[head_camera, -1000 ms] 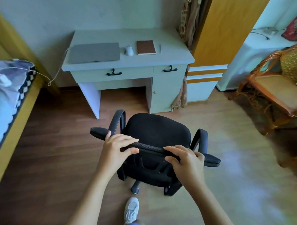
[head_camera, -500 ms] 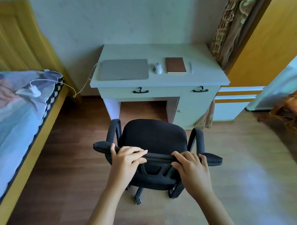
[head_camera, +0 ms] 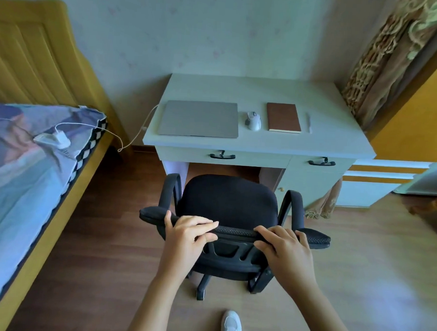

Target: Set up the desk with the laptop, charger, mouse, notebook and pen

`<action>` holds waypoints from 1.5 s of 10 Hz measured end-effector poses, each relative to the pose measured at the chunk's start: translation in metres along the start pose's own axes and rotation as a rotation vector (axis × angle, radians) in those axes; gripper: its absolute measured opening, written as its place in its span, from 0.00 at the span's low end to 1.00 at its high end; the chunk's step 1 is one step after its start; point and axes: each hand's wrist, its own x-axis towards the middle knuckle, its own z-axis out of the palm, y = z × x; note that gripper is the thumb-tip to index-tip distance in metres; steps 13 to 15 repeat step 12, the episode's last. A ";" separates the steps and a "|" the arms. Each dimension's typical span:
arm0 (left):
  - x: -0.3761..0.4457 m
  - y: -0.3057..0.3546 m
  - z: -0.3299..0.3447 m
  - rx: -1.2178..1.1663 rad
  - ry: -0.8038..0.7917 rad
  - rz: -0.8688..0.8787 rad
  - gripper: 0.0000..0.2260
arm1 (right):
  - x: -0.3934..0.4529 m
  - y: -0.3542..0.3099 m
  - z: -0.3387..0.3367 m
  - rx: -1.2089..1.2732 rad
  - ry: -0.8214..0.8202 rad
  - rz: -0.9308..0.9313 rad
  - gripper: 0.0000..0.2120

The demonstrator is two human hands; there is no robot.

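Observation:
On the pale desk (head_camera: 260, 92) lie, from left to right, a closed grey laptop (head_camera: 199, 118), a white mouse (head_camera: 254, 120), a brown notebook (head_camera: 283, 117) and a pale pen (head_camera: 308, 122). A white cable runs from the laptop's left side to a white charger (head_camera: 52, 140) lying on the bed. A black office chair (head_camera: 229, 206) stands in front of the desk. My left hand (head_camera: 188, 235) and my right hand (head_camera: 285, 250) both grip the top edge of its backrest.
A bed (head_camera: 24, 172) with a blue cover and yellow frame runs along the left. A curtain (head_camera: 392, 55) and a yellow and white cabinet (head_camera: 399, 138) stand right of the desk. My white shoe (head_camera: 231, 326) is on the wooden floor behind the chair.
The chair, held by both hands, has rolled closer to the desk and now faces its knee gap. The view has swung left, so the bed shows more and the wicker chair is gone.

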 end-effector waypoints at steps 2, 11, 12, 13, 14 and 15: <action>0.036 -0.013 0.013 -0.008 0.025 -0.048 0.09 | 0.050 0.003 -0.003 0.049 -0.042 -0.011 0.10; 0.132 -0.013 -0.013 0.012 -0.283 -0.204 0.11 | 0.148 -0.024 -0.031 0.485 -0.198 0.216 0.02; 0.144 -0.007 -0.021 0.056 -0.195 -0.181 0.10 | 0.150 -0.038 -0.041 0.469 -0.066 0.182 0.04; 0.144 -0.007 -0.021 0.056 -0.195 -0.181 0.10 | 0.150 -0.038 -0.041 0.469 -0.066 0.182 0.04; 0.144 -0.007 -0.021 0.056 -0.195 -0.181 0.10 | 0.150 -0.038 -0.041 0.469 -0.066 0.182 0.04; 0.144 -0.007 -0.021 0.056 -0.195 -0.181 0.10 | 0.150 -0.038 -0.041 0.469 -0.066 0.182 0.04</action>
